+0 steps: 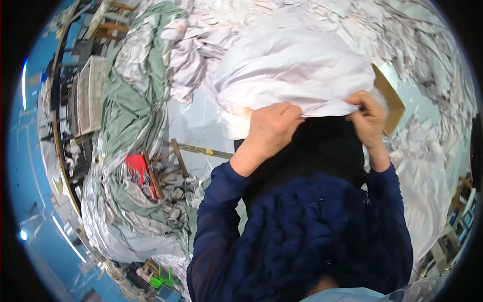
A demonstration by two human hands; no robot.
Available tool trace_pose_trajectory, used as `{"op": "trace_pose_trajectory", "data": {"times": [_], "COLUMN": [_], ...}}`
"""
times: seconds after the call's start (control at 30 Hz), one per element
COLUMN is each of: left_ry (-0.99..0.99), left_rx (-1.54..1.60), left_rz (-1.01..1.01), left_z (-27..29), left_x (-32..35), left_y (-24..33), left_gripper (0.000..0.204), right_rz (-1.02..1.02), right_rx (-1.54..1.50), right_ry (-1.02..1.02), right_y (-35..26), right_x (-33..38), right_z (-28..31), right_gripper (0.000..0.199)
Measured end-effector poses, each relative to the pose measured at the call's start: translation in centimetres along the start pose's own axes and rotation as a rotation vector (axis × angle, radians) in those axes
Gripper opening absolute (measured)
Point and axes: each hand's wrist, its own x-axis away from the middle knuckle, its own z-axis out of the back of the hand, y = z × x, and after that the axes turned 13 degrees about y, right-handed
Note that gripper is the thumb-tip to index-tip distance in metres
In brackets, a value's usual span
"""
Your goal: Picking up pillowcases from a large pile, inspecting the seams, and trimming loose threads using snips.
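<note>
A large white cloth (297,65) lies bunched over my lap and spreads away from me. Its near edge runs across my black trousers. My left hand (274,126) is closed on this edge, fingers curled under and partly hidden. Farther right, my right hand (369,117) pinches the same edge between thumb and fingers. The stretch of hem between both hands is fairly straight. Both forearms are in dark blue sleeves.
Heaps of pale fabric (417,40) surround me at the back and right. A long green and white cloth pile (133,95) lies to the left, near a small wooden stool (176,158) and a red cloth (141,173). Brown cardboard (390,100) stands beside my right hand.
</note>
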Motion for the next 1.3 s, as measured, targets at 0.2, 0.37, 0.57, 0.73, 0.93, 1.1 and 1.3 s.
{"op": "trace_pose_trajectory", "data": {"times": [0.2, 0.37, 0.57, 0.73, 0.93, 1.1, 1.3], "left_ry": [0.138, 0.484, 0.58, 0.366, 0.339, 0.376, 0.485], "left_rx": [-0.161, -0.318, -0.44, -0.426, -0.429, -0.403, -0.339], "left_rz": [0.264, 0.138, -0.058, 0.022, 0.102, 0.162, 0.199], "left_z": [6.0, 10.4, 7.6, 4.6, 5.4, 5.4, 5.9], "left_x": [5.1, 5.4, 6.5, 10.1, 11.8, 12.1, 14.0], "left_y": [-4.4, -5.0, -5.3, -6.6, -6.4, -6.0, -6.2], "left_gripper": [0.017, 0.023, 0.027, 0.029, 0.034, 0.032, 0.029], "right_rz": [-0.141, 0.053, -0.184, -0.517, -0.174, 0.114, 0.283], "right_rx": [0.073, -0.028, -0.204, 0.062, 0.167, 0.286, 0.057], "right_ry": [0.1, 0.188, 0.489, 0.419, 0.529, 0.046, -0.38], "right_y": [1.2, 2.3, 9.0, 15.2, 8.4, 1.0, -1.8], "right_x": [-3.2, -8.3, -10.3, -4.7, -1.3, 1.8, 3.7], "right_z": [3.0, 3.9, 6.7, 6.6, 2.7, -3.9, -11.4], "right_gripper": [0.031, 0.017, 0.023, 0.023, 0.02, 0.028, 0.046]}}
